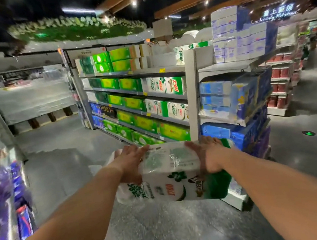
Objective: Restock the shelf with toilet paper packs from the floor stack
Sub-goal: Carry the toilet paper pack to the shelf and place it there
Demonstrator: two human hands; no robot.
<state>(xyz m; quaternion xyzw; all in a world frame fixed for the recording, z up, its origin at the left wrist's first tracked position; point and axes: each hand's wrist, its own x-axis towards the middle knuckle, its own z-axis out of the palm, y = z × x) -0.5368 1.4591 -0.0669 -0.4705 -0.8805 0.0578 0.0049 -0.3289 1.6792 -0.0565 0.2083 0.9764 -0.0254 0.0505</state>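
Clear plastic film, wrinkled and shiny, lies under the fingers of both hands. The left hand (130, 163) is spread flat against the left end of the toilet paper pack (171, 174), fingers straight and reaching over its top edge. The right hand (207, 156) mirrors it on the right end, fingers likewise extended, pressing inward rather than curling round anything. So the pack is clamped between two open palms and carried in the air in front of the person, above the grey floor (162, 232), short of the shelf (192, 96).

The pack is white with green print and looks bulky but light; the rolls inside should give under pressure, and the film is likely slippery, so a squeeze from the ends could slide. A surer hold would be with fingers hooked under the bottom edge.

Beyond it, matching white and green packs (164, 87) sit on the middle tiers, with green boxes (128, 83) to their left. Blue packs (234, 95) fill the end unit on the right.
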